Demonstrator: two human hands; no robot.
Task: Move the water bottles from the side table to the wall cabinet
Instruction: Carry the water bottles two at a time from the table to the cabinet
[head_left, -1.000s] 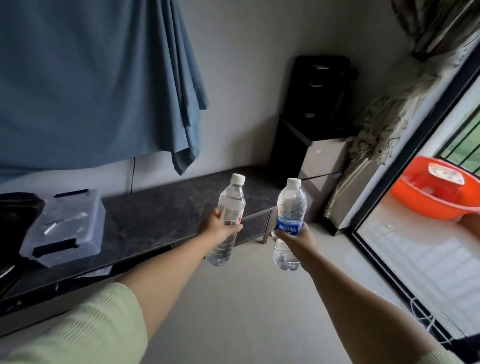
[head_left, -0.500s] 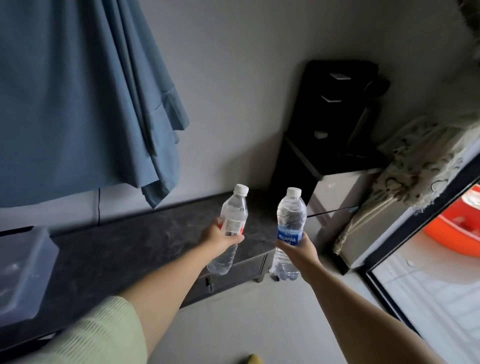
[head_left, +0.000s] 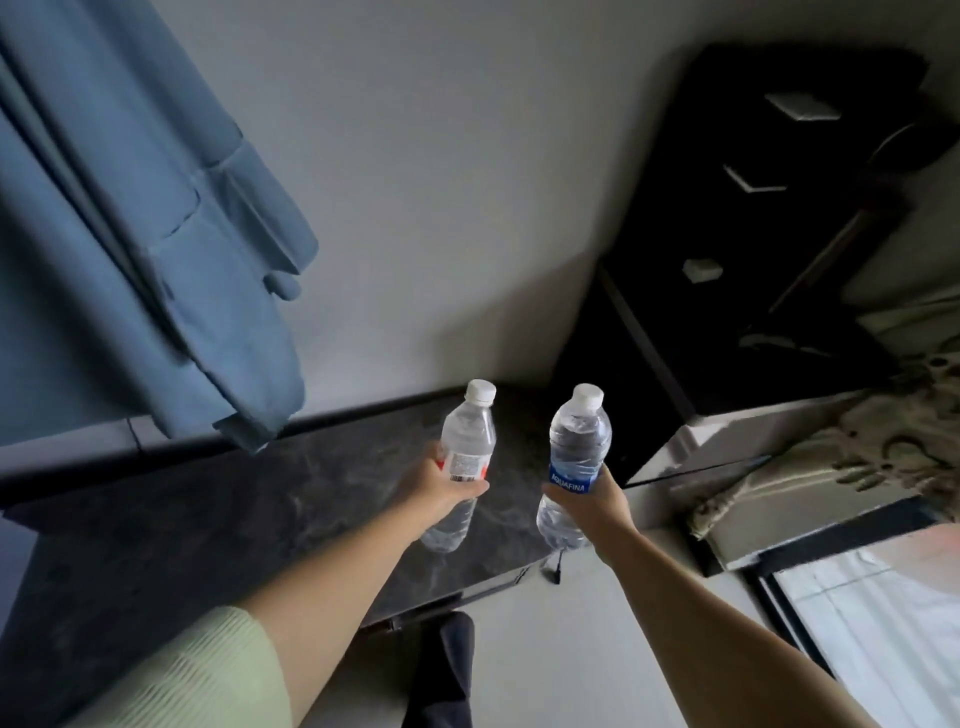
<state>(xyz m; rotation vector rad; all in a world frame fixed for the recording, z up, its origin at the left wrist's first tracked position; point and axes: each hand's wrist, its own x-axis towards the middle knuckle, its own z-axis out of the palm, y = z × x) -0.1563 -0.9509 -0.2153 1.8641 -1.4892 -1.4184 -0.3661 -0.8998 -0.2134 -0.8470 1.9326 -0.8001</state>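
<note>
My left hand (head_left: 439, 488) grips a clear water bottle with a white and red label (head_left: 467, 441) round its middle, white cap up. My right hand (head_left: 597, 501) grips a second clear bottle with a blue label (head_left: 577, 447), also upright. Both bottles are held out in front of me, side by side, above the right end of a low dark marble-topped table (head_left: 234, 509). A tall black cabinet with open shelves (head_left: 753, 234) stands against the wall to the right, beyond the bottles.
A blue cloth (head_left: 130, 234) hangs on the wall at the left. A patterned curtain (head_left: 883, 452) bunches at the right beside a dark door frame (head_left: 831, 545). My dark trouser leg (head_left: 441, 675) shows on the pale floor.
The view has moved closer to the black cabinet and tilted up. The clear plastic box and orange basin have left the view. Both hands still hold their bottles.
</note>
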